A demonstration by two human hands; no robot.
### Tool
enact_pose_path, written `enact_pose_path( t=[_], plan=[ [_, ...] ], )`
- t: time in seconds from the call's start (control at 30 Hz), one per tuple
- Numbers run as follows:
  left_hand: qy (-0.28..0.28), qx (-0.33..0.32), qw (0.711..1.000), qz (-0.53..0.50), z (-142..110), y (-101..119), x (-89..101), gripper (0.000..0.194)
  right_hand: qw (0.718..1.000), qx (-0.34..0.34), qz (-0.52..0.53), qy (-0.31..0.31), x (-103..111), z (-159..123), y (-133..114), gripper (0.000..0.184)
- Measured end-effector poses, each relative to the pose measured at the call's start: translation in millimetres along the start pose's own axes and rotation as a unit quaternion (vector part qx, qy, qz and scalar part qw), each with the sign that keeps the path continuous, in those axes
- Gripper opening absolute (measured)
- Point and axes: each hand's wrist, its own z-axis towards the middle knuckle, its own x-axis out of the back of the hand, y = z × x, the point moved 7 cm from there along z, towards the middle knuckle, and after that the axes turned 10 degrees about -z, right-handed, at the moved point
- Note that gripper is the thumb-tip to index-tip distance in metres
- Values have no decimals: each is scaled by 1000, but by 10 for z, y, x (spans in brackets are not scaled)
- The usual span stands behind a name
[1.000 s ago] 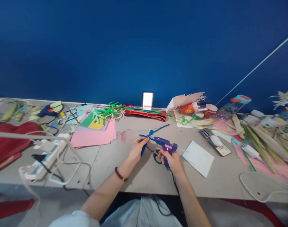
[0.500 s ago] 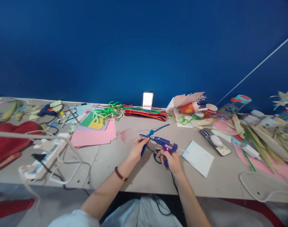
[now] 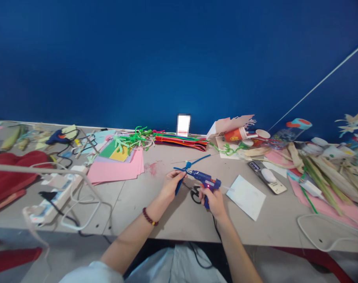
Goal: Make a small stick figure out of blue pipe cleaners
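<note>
My right hand [image 3: 212, 199] is closed round the grip of a dark blue hot glue gun [image 3: 203, 179] with a small red light lit on its side. A clear glue stick [image 3: 227, 188] pokes out of the gun's back end. Between the fingertips of my left hand [image 3: 171, 184] I pinch blue pipe cleaners [image 3: 188, 166], one long end reaching up to the right. The gun's nozzle meets the pipe cleaners near my left fingertips; whether they touch, I cannot tell. Under my hands lie scissors with black handles [image 3: 196, 195], partly hidden.
Left are a white power strip [image 3: 59, 198] with cables, pink paper sheets [image 3: 115, 171] and green pipe-cleaner pieces [image 3: 134, 140]. Pipe-cleaner bundles [image 3: 180, 143] lie along the back. To the right are a white square sheet [image 3: 246, 197], a phone [image 3: 267, 179] and dry husks [image 3: 329, 179].
Both hands, the glue gun and the blue pipe cleaners stay almost in place. My right forefinger has shifted slightly on the grip.
</note>
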Motion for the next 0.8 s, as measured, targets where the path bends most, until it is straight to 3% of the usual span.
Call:
enact_pose_path(
  t=[0.5,0.8],
  plan=[
    [3,-2,1000,-16,55,-64,58,25,999,32,9,18,2,16,19,27],
    [4,-16,999,-33,75,-52,79,29,996,33,74,29,-7,20,32,22]
  ],
)
